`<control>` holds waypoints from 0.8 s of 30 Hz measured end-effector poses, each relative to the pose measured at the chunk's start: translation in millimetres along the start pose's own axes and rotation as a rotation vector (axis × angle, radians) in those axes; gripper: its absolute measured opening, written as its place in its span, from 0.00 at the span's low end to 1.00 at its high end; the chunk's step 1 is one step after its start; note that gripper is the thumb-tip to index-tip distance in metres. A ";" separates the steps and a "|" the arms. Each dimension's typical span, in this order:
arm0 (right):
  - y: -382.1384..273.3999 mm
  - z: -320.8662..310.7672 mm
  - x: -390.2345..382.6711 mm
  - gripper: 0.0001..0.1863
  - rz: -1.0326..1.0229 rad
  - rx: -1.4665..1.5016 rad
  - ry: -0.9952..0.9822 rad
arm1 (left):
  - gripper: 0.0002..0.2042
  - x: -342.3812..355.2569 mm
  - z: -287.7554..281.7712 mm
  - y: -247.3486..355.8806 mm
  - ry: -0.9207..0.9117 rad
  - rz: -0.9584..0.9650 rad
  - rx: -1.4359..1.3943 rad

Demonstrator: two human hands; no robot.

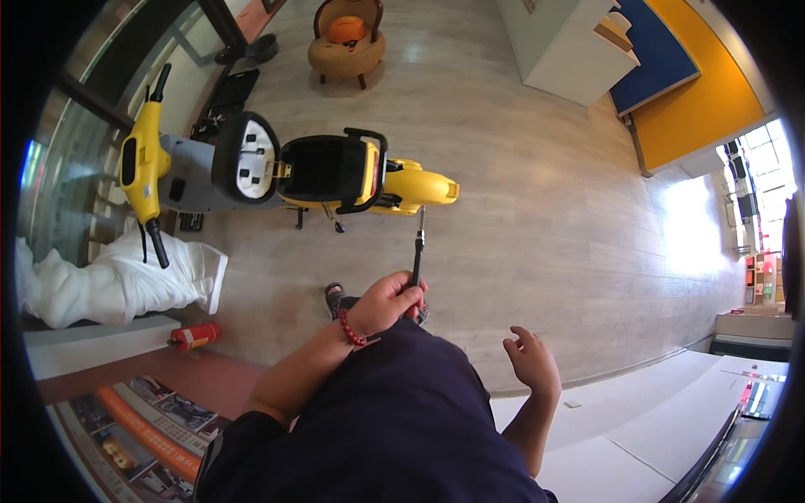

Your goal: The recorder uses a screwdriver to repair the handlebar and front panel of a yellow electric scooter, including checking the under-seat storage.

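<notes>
My left hand point(387, 303), with a red bead bracelet at its wrist, is closed around a black-handled tool with a metal shaft point(418, 261). The shaft points away from me, its tip close to the yellow rear fender point(426, 188) of an electric scooter; whether they touch I cannot tell. The scooter's seat point(251, 158) is tipped up, showing its pale underside, and a dark storage compartment point(325, 169) lies uncovered behind it. The yellow handlebar point(148, 163) is at the far left. My right hand point(533, 364) holds nothing, fingers slightly apart, near the white counter.
A wicker chair point(346, 57) with an orange item on it stands beyond the scooter. At left are a white-covered object point(126, 281) and a red extinguisher-like cylinder point(194, 336). A white counter point(620, 419) runs along the lower right. A white cabinet point(562, 50) stands upper right.
</notes>
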State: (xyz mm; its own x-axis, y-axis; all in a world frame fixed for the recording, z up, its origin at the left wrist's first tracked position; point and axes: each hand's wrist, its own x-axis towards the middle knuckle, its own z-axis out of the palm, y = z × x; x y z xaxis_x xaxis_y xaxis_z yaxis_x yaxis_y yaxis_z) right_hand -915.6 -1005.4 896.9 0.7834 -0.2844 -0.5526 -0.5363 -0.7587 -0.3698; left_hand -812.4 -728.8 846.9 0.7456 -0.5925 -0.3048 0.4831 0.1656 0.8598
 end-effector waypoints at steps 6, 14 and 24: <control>35.5 -36.4 16.5 0.20 -0.035 0.064 0.097 | 0.07 43.2 52.5 -5.3 -0.099 -0.169 0.013; 56.5 -51.2 53.1 0.21 -0.141 0.189 -0.222 | 0.07 137.7 101.2 -9.3 -0.237 -0.167 0.140; 252.2 -108.4 208.4 0.20 0.334 0.127 0.315 | 0.08 338.2 191.5 6.7 -0.307 -0.291 0.008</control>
State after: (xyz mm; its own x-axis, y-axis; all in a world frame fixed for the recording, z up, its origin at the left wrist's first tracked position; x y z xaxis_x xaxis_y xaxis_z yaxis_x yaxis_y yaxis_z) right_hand -853.6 -1319.5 769.4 0.6084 -0.6789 -0.4109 -0.7936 -0.5239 -0.3094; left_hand -644.9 -1079.1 828.0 0.4061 -0.8216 -0.4001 0.6492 -0.0487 0.7590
